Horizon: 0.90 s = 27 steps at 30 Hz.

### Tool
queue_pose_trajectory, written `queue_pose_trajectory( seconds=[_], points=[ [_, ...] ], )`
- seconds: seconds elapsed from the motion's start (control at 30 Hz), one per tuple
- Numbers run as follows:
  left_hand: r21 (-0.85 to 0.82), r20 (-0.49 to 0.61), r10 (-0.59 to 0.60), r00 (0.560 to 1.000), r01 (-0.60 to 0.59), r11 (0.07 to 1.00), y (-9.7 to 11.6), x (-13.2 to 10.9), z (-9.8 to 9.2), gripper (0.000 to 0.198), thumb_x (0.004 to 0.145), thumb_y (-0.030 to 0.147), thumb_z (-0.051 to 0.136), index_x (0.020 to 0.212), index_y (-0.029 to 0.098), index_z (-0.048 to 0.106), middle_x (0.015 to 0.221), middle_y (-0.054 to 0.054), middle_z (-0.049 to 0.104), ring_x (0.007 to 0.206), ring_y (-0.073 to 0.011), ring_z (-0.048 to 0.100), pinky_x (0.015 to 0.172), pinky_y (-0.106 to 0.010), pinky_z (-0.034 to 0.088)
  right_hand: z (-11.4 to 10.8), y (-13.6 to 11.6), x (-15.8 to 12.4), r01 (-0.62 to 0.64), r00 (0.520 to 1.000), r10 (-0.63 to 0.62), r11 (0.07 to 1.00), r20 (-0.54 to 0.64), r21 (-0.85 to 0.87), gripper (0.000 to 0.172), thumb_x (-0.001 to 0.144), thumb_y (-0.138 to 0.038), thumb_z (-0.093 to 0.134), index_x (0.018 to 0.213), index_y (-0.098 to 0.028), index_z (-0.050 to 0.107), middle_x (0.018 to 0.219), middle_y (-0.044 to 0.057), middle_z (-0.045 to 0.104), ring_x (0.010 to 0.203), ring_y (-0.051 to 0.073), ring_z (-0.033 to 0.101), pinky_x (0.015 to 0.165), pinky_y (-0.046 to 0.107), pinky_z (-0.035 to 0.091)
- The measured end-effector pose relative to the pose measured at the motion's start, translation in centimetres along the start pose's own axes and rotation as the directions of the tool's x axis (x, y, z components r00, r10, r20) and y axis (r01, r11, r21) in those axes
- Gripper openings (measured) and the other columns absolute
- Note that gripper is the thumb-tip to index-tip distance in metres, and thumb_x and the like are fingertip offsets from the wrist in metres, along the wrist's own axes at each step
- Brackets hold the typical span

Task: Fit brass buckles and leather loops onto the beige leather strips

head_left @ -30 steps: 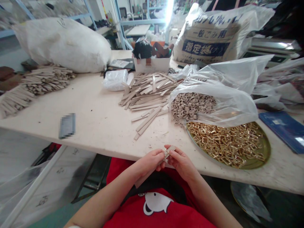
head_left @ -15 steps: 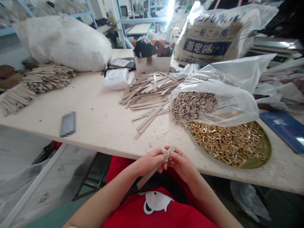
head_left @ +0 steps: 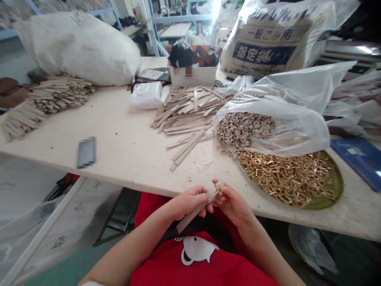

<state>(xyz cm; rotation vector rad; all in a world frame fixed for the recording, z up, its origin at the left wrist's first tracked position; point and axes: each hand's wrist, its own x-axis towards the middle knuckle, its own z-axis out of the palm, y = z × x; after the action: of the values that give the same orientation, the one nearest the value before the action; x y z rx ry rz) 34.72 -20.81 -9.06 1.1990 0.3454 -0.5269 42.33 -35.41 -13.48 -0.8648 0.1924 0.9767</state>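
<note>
My left hand (head_left: 187, 201) grips a beige strap (head_left: 190, 214) that slants down toward my lap. My right hand (head_left: 231, 200) pinches the strap's upper end, where a small gold buckle (head_left: 218, 187) sits between the fingertips. Both hands hover just in front of the near edge of the pale table (head_left: 125, 147). On the table to the right, a round brass tray (head_left: 335, 194) holds a heap of gold buckles (head_left: 285, 174). Beside it, an open clear plastic bag (head_left: 285, 119) spills beige loops (head_left: 242, 129). Loose beige straps (head_left: 187, 111) lie piled mid-table.
More straps (head_left: 44, 99) are stacked at the far left. A full white sack (head_left: 80, 47) and a printed sack (head_left: 268, 39) stand at the back, with a white box (head_left: 193, 73) between them. A dark flat object (head_left: 86, 151) lies left; a blue folder (head_left: 360, 157) right.
The strap has slid further down through my left hand, and the gold buckle now shows at its top end between my right fingers. The camera tilted slightly.
</note>
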Motion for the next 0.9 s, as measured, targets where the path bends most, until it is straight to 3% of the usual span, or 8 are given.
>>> queue_pose_trajectory(
  seconds=[0.17, 0.3, 0.47, 0.6, 0.73, 0.9],
  points=[
    [-0.041, -0.024, -0.017, 1.000, 0.016, 0.999, -0.2, 0.5, 0.2, 0.022, 0.073, 0.034, 0.054, 0.081, 0.015, 0.046, 0.075, -0.002, 0.059, 0.053, -0.0063, 0.052, 0.052, -0.019, 0.039, 0.5, 0.3, -0.2, 0.003, 1.000, -0.003, 0.998, 0.007, -0.069, 0.027, 0.068, -0.030, 0.063, 0.093, -0.020, 0.060, 0.052, -0.007, 0.041, 0.046, 0.007, 0.035, 0.048, 0.022, 0.035],
    [-0.033, -0.073, 0.072, 0.995, -0.075, 0.997, -0.6, 1.1, 0.3, 0.030, 0.073, 0.042, 0.057, 0.077, 0.014, 0.047, 0.073, -0.001, 0.057, 0.052, -0.0047, 0.049, 0.051, -0.018, 0.037, 1.1, 0.5, -0.4, 0.032, 0.999, -0.030, 0.989, 0.011, -0.146, 0.028, 0.069, -0.033, 0.063, 0.093, -0.019, 0.060, 0.055, -0.005, 0.047, 0.048, 0.007, 0.038, 0.049, 0.022, 0.035],
    [0.014, -0.105, 0.126, 0.986, -0.126, 0.992, -1.3, 1.3, 0.0, 0.034, 0.075, 0.047, 0.055, 0.074, 0.014, 0.046, 0.067, 0.001, 0.054, 0.049, -0.0042, 0.045, 0.047, -0.018, 0.034, 1.4, 0.8, -0.6, 0.132, 0.991, -0.131, 0.931, 0.025, -0.340, 0.031, 0.073, -0.037, 0.061, 0.098, -0.018, 0.058, 0.057, -0.006, 0.048, 0.050, 0.007, 0.039, 0.051, 0.021, 0.034],
    [0.054, -0.179, 0.112, 0.977, -0.103, 0.993, -1.7, 1.4, -0.2, 0.036, 0.073, 0.048, 0.056, 0.073, 0.015, 0.044, 0.062, 0.002, 0.053, 0.046, -0.0044, 0.044, 0.044, -0.018, 0.032, 1.4, 1.2, -0.5, 0.229, 0.970, -0.243, 0.857, 0.030, -0.462, 0.029, 0.073, -0.039, 0.061, 0.094, -0.021, 0.052, 0.071, -0.002, 0.054, 0.059, 0.010, 0.046, 0.057, 0.025, 0.040],
    [0.079, -0.220, 0.122, 0.968, -0.107, 0.991, -2.0, 1.7, -0.2, 0.036, 0.071, 0.049, 0.057, 0.070, 0.015, 0.043, 0.058, 0.004, 0.050, 0.042, -0.0036, 0.041, 0.042, -0.017, 0.030, 0.9, 1.5, -0.4, 0.338, 0.918, -0.391, 0.704, 0.057, -0.625, 0.018, 0.077, -0.038, 0.056, 0.078, -0.021, 0.048, 0.069, -0.002, 0.054, 0.061, 0.013, 0.049, 0.058, 0.026, 0.039],
    [0.053, -0.222, 0.145, 0.964, -0.136, 0.989, -1.8, 2.1, 0.0, 0.036, 0.072, 0.048, 0.057, 0.073, 0.015, 0.043, 0.057, 0.005, 0.048, 0.041, -0.0033, 0.040, 0.040, -0.017, 0.029, 0.8, 0.9, -0.4, 0.381, 0.851, -0.512, 0.451, 0.116, -0.807, 0.015, 0.081, -0.034, 0.051, 0.076, -0.020, 0.051, 0.067, -0.001, 0.054, 0.061, 0.013, 0.049, 0.060, 0.026, 0.038]
  ],
)
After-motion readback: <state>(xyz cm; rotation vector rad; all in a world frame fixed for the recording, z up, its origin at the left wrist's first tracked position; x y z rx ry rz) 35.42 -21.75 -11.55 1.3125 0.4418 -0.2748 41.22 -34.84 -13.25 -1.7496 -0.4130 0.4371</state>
